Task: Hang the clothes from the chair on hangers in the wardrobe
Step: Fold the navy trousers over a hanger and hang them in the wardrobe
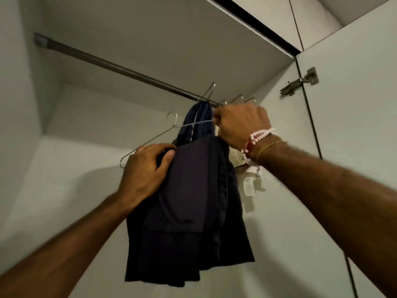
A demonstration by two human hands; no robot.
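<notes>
Hangers (211, 91) on rail (120, 68), right end

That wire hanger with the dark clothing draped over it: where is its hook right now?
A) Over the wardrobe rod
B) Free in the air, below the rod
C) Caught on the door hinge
B: the hook of the hanger sits clear below the rod, touching nothing, while the right hand grips the hanger's far end and the left hand holds the dark garment.
</notes>
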